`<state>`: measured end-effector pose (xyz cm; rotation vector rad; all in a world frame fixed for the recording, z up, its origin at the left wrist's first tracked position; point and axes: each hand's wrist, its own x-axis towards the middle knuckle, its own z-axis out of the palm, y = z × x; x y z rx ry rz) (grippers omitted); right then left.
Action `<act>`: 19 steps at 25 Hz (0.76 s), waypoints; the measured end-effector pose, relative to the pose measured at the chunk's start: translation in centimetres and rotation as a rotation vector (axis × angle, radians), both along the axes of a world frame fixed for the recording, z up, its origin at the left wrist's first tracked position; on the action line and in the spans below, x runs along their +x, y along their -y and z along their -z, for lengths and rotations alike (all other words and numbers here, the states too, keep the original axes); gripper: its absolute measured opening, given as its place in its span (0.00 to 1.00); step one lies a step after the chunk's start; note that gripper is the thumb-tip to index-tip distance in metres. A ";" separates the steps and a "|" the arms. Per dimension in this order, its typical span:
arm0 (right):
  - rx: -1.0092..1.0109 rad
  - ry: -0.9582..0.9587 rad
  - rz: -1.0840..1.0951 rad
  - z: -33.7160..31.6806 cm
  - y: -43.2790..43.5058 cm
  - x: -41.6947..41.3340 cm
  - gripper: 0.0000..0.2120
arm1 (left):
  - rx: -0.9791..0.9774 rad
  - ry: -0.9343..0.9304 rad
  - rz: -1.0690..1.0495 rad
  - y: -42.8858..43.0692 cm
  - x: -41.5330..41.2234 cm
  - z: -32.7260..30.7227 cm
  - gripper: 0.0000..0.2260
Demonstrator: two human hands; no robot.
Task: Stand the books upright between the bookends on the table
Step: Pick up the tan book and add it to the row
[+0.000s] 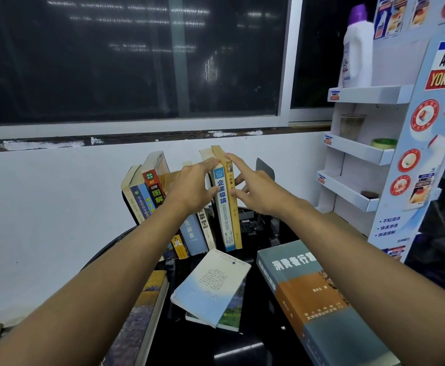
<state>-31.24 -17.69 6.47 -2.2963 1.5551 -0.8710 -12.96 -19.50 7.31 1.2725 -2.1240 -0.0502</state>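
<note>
A row of books stands on the round black table (242,347). At its left end several lean leftwards, among them a red-spined book (154,190). Two stand upright at the right end: a blue-spined book (224,212) and a yellow-spined book (234,207). My left hand (195,188) touches the blue one's left side with straight fingers. Against the yellow one's right side lies my right hand (253,188), fingers straight. The dark right bookend (266,170) stands behind my right hand, a gap away from the books. The left bookend is hidden.
Three books lie flat on the table: a pale blue paperback (213,286) in the middle, a thick grey-orange book (319,305) at right, a dark painted-cover book (142,313) at left. A white cardboard display shelf (358,151) stands at right. The white wall and window are close behind.
</note>
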 end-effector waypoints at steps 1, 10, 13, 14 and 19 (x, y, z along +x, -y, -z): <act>0.009 -0.027 0.003 -0.2 -0.1 -0.1 0.40 | 0.006 0.009 0.010 -0.2 0.0 -0.1 0.26; -0.072 -0.292 0.086 -1.1 -2.5 -3.7 0.35 | 0.019 -0.048 0.084 -5.3 -1.4 0.7 0.31; -0.031 -0.383 0.120 -0.3 -4.5 -6.1 0.30 | 0.089 -0.033 0.129 -7.8 -2.4 2.4 0.30; -0.003 -0.412 0.134 0.2 -5.2 -7.1 0.29 | 0.132 -0.032 0.143 -8.5 -2.9 3.1 0.29; 0.171 -0.484 0.261 2.6 -8.8 -11.9 0.30 | 0.468 0.013 0.216 -10.1 -5.4 6.7 0.21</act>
